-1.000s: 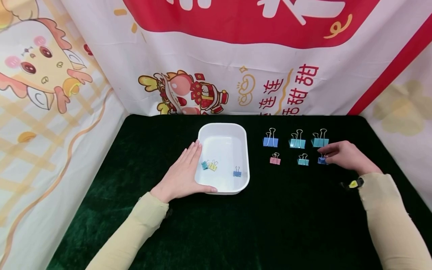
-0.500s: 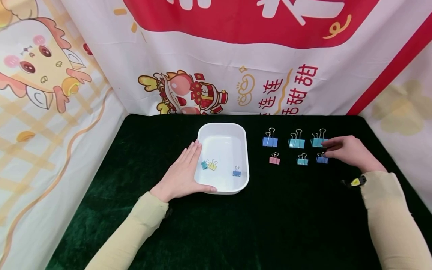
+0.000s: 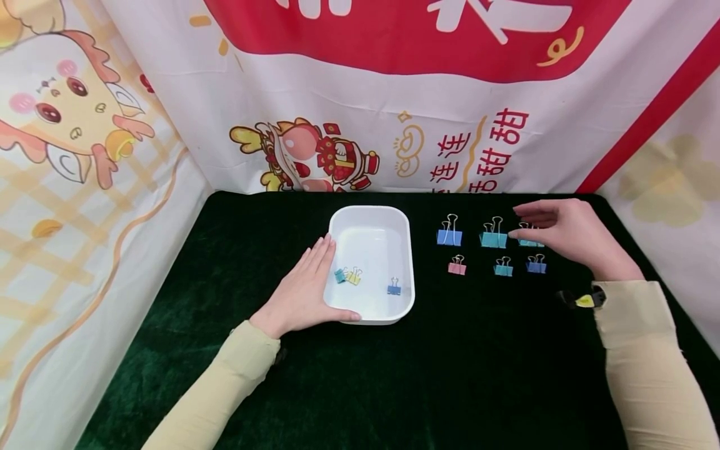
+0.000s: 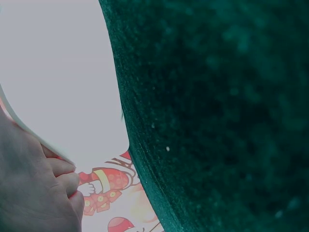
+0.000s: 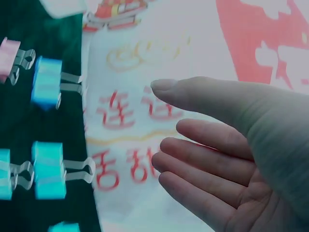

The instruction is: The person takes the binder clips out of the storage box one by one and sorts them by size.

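The right wrist view shows the palm side of the right hand (image 5: 263,137), thumb and fingers apart, hidden in the head view. There, this hand partly covers a large teal clip (image 3: 531,243); contact cannot be told. The left hand (image 3: 298,295), fingers straight, touches the white tray (image 3: 409,262), which holds a small teal clip (image 3: 340,275), a yellow clip (image 3: 354,277) and a blue clip (image 3: 394,289).

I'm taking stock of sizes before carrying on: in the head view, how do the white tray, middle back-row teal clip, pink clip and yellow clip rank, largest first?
1. White tray
2. Middle back-row teal clip
3. Pink clip and yellow clip: too alike to rank.
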### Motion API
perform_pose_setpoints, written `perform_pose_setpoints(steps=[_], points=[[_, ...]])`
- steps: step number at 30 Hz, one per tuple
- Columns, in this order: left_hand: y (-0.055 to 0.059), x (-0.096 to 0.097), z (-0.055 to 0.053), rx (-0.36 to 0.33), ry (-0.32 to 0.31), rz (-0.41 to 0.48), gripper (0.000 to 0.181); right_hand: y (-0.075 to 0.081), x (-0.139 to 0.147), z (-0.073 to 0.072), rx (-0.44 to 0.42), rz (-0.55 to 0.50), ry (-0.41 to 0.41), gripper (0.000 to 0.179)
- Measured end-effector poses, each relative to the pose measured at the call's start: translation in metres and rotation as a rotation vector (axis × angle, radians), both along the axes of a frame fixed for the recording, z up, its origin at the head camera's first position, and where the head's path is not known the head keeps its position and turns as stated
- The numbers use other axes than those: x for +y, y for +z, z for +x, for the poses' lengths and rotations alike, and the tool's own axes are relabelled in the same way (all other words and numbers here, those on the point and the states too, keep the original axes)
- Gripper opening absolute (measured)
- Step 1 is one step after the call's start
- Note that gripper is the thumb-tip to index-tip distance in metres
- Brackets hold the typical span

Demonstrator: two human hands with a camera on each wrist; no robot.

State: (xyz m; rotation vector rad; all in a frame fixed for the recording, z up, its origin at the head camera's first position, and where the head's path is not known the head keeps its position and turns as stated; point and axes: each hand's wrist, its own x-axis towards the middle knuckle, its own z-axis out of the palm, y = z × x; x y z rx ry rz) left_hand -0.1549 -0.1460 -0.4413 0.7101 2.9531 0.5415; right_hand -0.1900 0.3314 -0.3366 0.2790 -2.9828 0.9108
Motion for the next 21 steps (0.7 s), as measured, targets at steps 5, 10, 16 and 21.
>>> perform_pose_setpoints(steps=[5,10,16,21], points=[[-0.001,-0.001,0.0,0.006,-0.002,0.001,0.138,0.012,-0.031,0.002,0.001,-0.028,0.051,0.067],[0.0,-0.001,0.001,0.002,-0.001,-0.017,0.14,0.016,-0.062,0.005,0.032,-0.045,0.127,0.057],[0.0,-0.001,0.0,0.016,-0.004,-0.031,0.142,0.01,-0.095,0.005,0.066,-0.048,0.231,0.048],[-0.001,-0.002,-0.001,0.024,-0.006,-0.029,0.142,0.003,-0.118,0.004,0.076,-0.048,0.308,0.048]])
